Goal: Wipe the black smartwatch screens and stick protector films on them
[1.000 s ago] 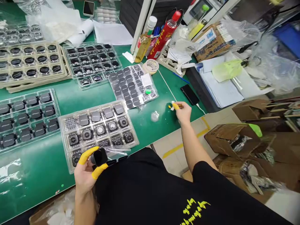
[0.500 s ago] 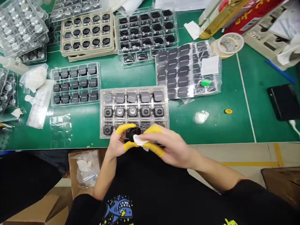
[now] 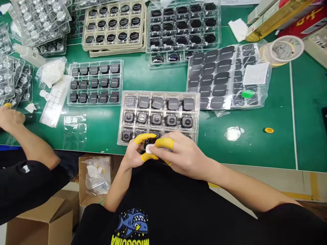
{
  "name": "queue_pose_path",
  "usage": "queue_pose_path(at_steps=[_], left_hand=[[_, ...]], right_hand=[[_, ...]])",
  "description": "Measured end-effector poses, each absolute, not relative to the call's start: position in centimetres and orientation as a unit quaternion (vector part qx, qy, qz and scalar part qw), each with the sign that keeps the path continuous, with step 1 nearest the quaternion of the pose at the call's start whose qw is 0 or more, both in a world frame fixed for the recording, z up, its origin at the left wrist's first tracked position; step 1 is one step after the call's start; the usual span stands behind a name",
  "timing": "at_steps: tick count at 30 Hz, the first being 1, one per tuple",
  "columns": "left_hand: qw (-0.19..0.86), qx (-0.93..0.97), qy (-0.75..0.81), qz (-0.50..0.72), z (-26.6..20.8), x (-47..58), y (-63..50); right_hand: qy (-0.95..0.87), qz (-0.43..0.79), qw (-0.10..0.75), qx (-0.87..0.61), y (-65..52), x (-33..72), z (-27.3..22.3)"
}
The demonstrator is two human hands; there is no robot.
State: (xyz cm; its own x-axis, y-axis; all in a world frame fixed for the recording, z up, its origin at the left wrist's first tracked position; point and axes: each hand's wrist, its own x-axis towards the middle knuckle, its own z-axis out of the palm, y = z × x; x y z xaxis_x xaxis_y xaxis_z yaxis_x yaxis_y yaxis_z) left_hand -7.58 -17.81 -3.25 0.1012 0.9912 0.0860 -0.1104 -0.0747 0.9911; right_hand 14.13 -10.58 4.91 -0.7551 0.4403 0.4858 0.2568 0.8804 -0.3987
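Since one second ago, the right hand (image 3: 187, 154) has come from the right side of the table to meet the left hand (image 3: 133, 154), and a co-worker's hand (image 3: 11, 119) has entered at far left. Between the two hands is a small black device (image 3: 150, 140), mostly hidden by fingers, seen over the near edge of the clear tray (image 3: 160, 93). Left thumb and finger, in yellow rubber covers, are clamped on its sides; right fingertips are pinched together on a white, soft-looking wad (image 3: 149, 148) which is against the device. In the tray's plastic cells sit dark, rounded square pieces, some matt, some with a round centre. To the right lies a shiny plastic sheet (image 3: 227, 68) with flat dark shapes, near a pale roll of tape (image 3: 276, 58). Everything rests on a smooth green table (image 3: 158, 81); below at left stands an open cardboard box (image 3: 61, 226).
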Motion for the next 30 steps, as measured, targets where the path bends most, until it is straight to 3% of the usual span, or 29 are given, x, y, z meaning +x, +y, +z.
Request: queue_pose_path(at_steps=[3, 8, 14, 20, 30], left_hand=[[0.538, 0.523, 0.427, 0.505, -3.5, -7.7, -17.9], [0.576, 0.488, 0.428, 0.497, -3.8, -7.7, -17.9], [0.547, 0.495, 0.438, 0.515, -3.9, -7.9, -17.9], [0.588, 0.465, 0.424, 0.508, -3.8, -8.0, -17.8], [0.580, 0.442, 0.437, 0.527, -3.3, -8.0, -17.8]], right_hand=[[-0.934, 0.172, 0.276, -0.147, -10.1, 14.2, 4.7], [-0.930, 0.092, 0.304, -0.185, -9.0, 13.8, 4.2], [-0.947, 0.178, 0.256, -0.083, -8.6, 13.8, 5.0], [-0.953, 0.059, 0.275, -0.115, -7.7, 13.4, 5.1], [-0.955, 0.044, 0.259, -0.139, -7.6, 14.3, 5.0]])
